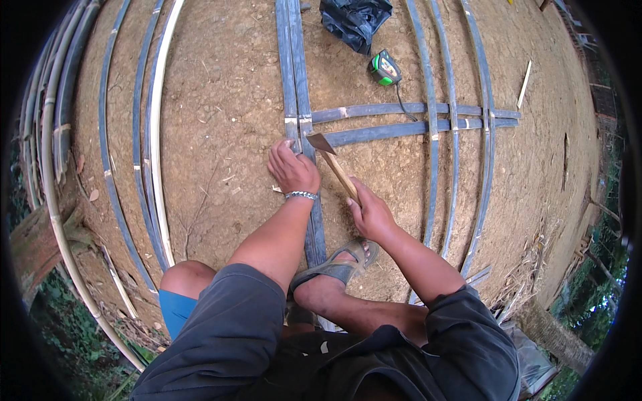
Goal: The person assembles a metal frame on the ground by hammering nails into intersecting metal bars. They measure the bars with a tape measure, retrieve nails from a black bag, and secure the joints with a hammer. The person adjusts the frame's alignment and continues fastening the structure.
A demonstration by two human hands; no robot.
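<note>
A pair of long dark split-bamboo strips [289,60] runs side by side down the middle of the ground. My left hand [294,168] is closed over these strips, just below a pale node, with its fingertips partly hidden. In my right hand [372,210] is the wooden handle of a small hatchet [341,172]. Its rusty, flat, wedge-shaped head lies over the strips' right edge, close to my left fingers. My sandalled foot [338,264] rests at the near part of the strips. Two cross strips [374,133] extend rightward from beside the hatchet head.
Several more bamboo strips [428,80] lie lengthwise at the right, crossing the two cross strips. Others, one pale [158,100], lie at the left, beside bamboo poles [50,113]. A green-and-black tape measure [385,67] and a black plastic bag [354,23] sit on the dirt beyond.
</note>
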